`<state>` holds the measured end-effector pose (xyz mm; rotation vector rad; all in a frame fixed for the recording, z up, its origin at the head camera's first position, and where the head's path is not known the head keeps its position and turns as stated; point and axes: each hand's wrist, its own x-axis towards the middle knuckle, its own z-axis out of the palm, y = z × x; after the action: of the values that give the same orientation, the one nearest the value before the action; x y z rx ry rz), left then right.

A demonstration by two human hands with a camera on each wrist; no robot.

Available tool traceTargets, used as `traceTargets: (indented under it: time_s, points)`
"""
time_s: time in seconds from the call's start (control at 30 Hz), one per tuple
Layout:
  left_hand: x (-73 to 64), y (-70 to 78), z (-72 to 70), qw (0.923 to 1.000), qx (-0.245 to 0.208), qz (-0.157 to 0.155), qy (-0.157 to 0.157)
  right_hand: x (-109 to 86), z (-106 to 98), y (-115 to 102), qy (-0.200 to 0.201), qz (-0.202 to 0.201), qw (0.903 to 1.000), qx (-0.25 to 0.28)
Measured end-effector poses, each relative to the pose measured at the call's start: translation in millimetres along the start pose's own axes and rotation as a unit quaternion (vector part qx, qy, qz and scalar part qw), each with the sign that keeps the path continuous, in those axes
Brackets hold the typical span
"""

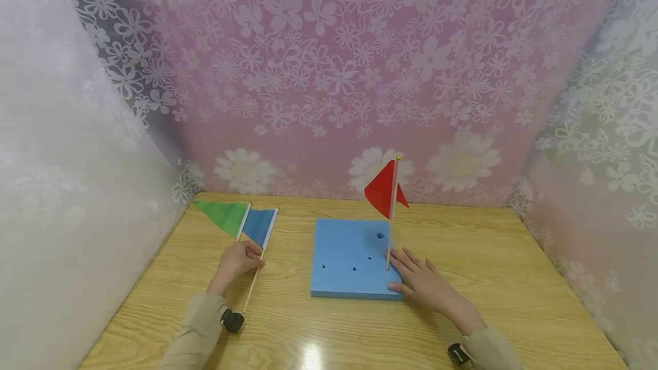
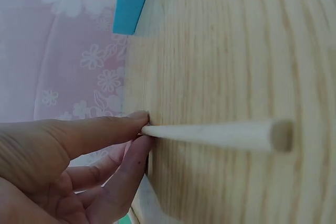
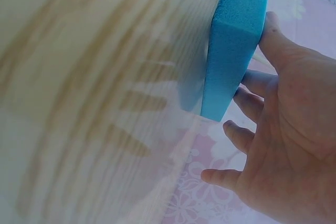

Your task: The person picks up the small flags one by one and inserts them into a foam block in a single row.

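Observation:
My left hand [image 1: 239, 261] pinches the thin wooden stick of a blue flag [image 1: 258, 227] between thumb and fingers. In the left wrist view the stick [image 2: 220, 134] extends from the fingertips, its cut end facing the camera. A green pennant flag [image 1: 226, 217] lies beside the blue one; its lower stick is hidden behind the hand. At centre, a flat blue foam block [image 1: 336, 244] has several holes. A red flag [image 1: 381, 190] stands upright in it near the right edge. My right hand [image 1: 424, 284], fingers spread, rests on that edge; the right wrist view shows the block's side [image 3: 226, 66].
A wooden table [image 1: 288, 330] carries everything. Floral pink fabric [image 1: 308, 73] rises behind its far edge, with pale walls [image 1: 77, 159] at left and right. The red flag stands taller than the other things.

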<state>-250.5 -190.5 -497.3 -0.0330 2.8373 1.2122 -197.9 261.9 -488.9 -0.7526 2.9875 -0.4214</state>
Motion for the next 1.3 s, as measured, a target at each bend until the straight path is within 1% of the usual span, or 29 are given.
traceTargets:
  time_s: [0.17, 0.4, 0.5, 0.57, 0.63, 0.7, 0.77, 0.87, 1.1, 1.3]
  points:
    - [-1.5, 1.8, 1.1, 0.9999, -0.01, 0.003, 0.013, 0.3, 0.1, -0.2, -0.001, 0.001, 1.0, 0.001]
    - [1.2, 3.1, 4.6, 0.9995, -0.019, 0.0, 0.025, 0.5, 0.6, 0.7, -0.007, 0.003, 1.0, -0.002]
    - [2.6, 5.7, 6.7, 0.9988, -0.042, -0.001, 0.026, 0.0, 0.7, 0.9, -0.008, 0.004, 1.0, -0.003]
    - [3.7, 8.1, 8.2, 0.9973, -0.07, 0.0, 0.023, -0.4, 0.7, 1.1, -0.008, 0.005, 1.0, -0.003]
    - [4.0, 12.4, 8.8, 0.995, -0.098, -0.003, 0.018, -0.6, 0.8, 0.9, -0.009, 0.004, 0.9999, -0.001]
    - [4.4, 16.5, 9.2, 0.9928, -0.119, 0.003, 0.012, -0.8, 0.7, 0.9, -0.009, 0.004, 0.9999, 0.003]
    - [5.2, 21.1, 9.6, 0.9909, -0.134, 0.006, 0.009, -1.0, 0.6, 0.8, -0.008, 0.003, 1.0, 0.005]
    - [7.1, 27.5, 10.4, 0.9877, -0.155, 0.02, 0.008, -1.4, 0.5, 0.8, -0.006, 0.001, 1.0, 0.005]
    - [14.1, 39.6, 13.3, 0.9765, -0.211, 0.03, 0.031, -1.8, -0.9, -0.2, 0.0, -0.004, 1.0, 0.004]
    - [18.4, 48.2, 15.0, 0.9654, -0.25, 0.061, 0.045, -1.3, -1.5, -0.5, -0.002, -0.006, 1.0, 0.004]
